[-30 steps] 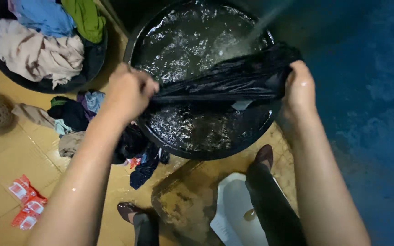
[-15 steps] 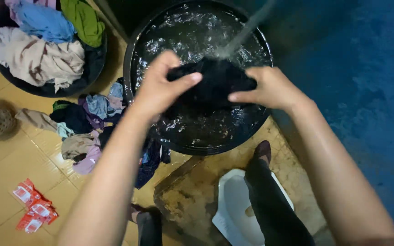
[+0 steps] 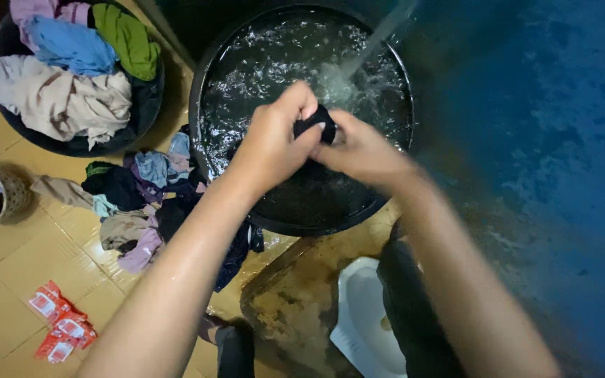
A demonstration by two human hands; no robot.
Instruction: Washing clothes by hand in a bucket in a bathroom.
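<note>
My left hand point(image 3: 274, 143) and my right hand point(image 3: 358, 150) are pressed together over a big black basin point(image 3: 201, 105) full of water. Both grip a bunched-up wet black garment point(image 3: 315, 124), of which only a small dark wad shows between the fingers. A stream of water point(image 3: 376, 42) falls from the upper right into the basin and splashes just behind my hands. Most of the garment is hidden inside my fists.
A dark basket point(image 3: 145, 98) of beige, blue and green clothes sits at the upper left. A heap of mixed clothes point(image 3: 138, 189) lies on the tiled floor beside the basin. Red sachets point(image 3: 57, 325) lie lower left. A white squat pan point(image 3: 358, 315) is below, a blue wall point(image 3: 547, 140) to the right.
The black garment was stretched wide between my hands, then gathered. Now my hands have come together and squeezed it into a small wad over the basin.
</note>
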